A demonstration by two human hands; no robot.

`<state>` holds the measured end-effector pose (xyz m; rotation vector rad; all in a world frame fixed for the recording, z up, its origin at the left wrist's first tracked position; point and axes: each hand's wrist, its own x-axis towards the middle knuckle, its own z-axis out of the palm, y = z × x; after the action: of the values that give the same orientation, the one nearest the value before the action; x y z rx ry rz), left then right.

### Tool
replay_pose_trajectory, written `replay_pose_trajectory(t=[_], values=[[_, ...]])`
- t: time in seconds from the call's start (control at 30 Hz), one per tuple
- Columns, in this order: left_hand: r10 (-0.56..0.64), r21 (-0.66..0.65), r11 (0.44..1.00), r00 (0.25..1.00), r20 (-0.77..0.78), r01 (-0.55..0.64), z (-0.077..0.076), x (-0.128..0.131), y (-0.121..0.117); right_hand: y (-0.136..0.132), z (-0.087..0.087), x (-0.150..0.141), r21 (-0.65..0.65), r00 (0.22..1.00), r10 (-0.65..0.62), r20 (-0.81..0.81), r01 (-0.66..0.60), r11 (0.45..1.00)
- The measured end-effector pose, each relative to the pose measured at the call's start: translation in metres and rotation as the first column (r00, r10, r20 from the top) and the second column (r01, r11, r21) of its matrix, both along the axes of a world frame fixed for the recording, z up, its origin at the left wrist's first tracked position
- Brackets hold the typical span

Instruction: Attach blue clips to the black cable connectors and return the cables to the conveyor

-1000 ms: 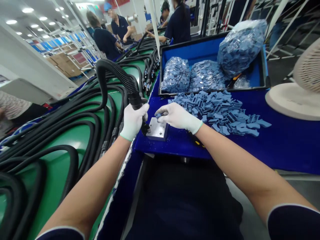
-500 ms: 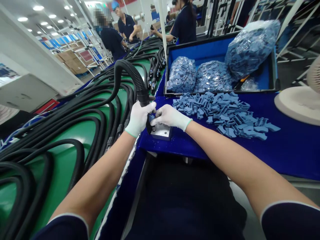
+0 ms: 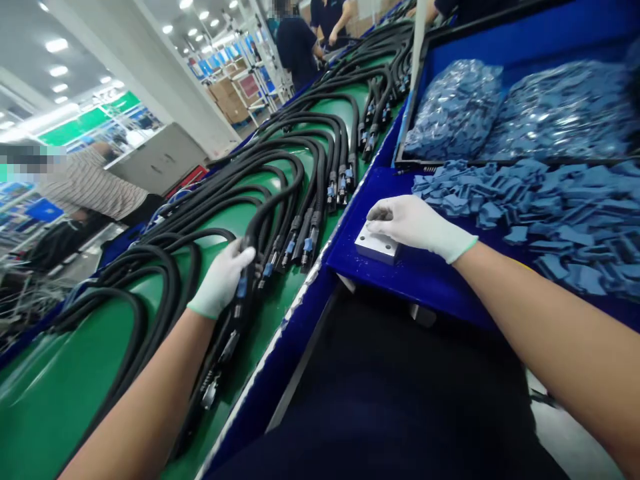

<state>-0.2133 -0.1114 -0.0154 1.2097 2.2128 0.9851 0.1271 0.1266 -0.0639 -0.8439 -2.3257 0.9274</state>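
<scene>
- Left hand (image 3: 223, 277), white-gloved: I read it as wrapped around a black flexible hose (image 3: 254, 233), near the hose's end.
- Blue clip (image 3: 242, 287): on the hose, just below the left fingers.
- Right hand (image 3: 413, 223), white-gloved: fingers curled narrowly over a drilled metal block (image 3: 376, 251); I cannot tell whether anything is pinched.
- Blue plastic pieces (image 3: 575, 213): loose heap, right of the right hand.
- Clear bags (image 3: 455, 110): filled with blue pieces, beyond the right hand.
- Handling, my judgement: hose bendable, springy, moderately light, its trailing length tugging; I favour a full-palm hold just behind the end fittings, clear of the clip.
</scene>
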Motion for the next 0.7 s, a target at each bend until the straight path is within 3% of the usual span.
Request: replay_pose_trajectory(t=[0.07,0.13,0.23,0.33,0.43,0.57,0.63,0.7], values=[[-0.032,-0.247,0.969,0.985,-0.172,-0.012,-0.014,-0.014,-0.040,-0.002,-0.003,-0.003,0.048,0.999,-0.022,0.024,0.021,0.999],[-0.035,-0.362,0.929,0.954,-0.298,-0.079,-0.029,-0.019,-0.070,-0.004,-0.007,-0.007,0.104,0.999,-0.033,0.042,0.028,0.994],[0.013,-0.373,0.915,0.937,-0.349,-0.152,-0.048,-0.017,-0.092,-0.004,-0.012,-0.012,0.173,0.997,-0.039,0.066,0.027,0.985],[0.025,-0.403,0.904,0.960,-0.281,-0.142,-0.052,-0.019,-0.090,-0.002,-0.012,-0.012,0.176,0.995,-0.055,0.084,0.040,0.984],[0.030,-0.417,0.904,0.986,-0.162,-0.096,-0.031,-0.033,-0.075,-0.007,-0.003,-0.005,0.098,0.998,-0.036,0.042,0.032,0.995],[0.001,-0.352,0.936,0.998,0.058,0.020,0.022,-0.047,-0.054,-0.041,0.014,0.003,0.022,0.990,0.076,-0.117,-0.074,0.997],[-0.049,-0.210,0.973,0.978,0.202,0.092,0.043,-0.037,-0.042,-0.070,0.016,-0.003,-0.003,0.959,0.201,-0.200,-0.206,0.979],[-0.122,0.002,0.991,0.924,0.361,0.131,0.053,-0.012,-0.027,-0.101,0.012,-0.015,-0.097,0.901,0.314,-0.299,-0.356,0.929]])
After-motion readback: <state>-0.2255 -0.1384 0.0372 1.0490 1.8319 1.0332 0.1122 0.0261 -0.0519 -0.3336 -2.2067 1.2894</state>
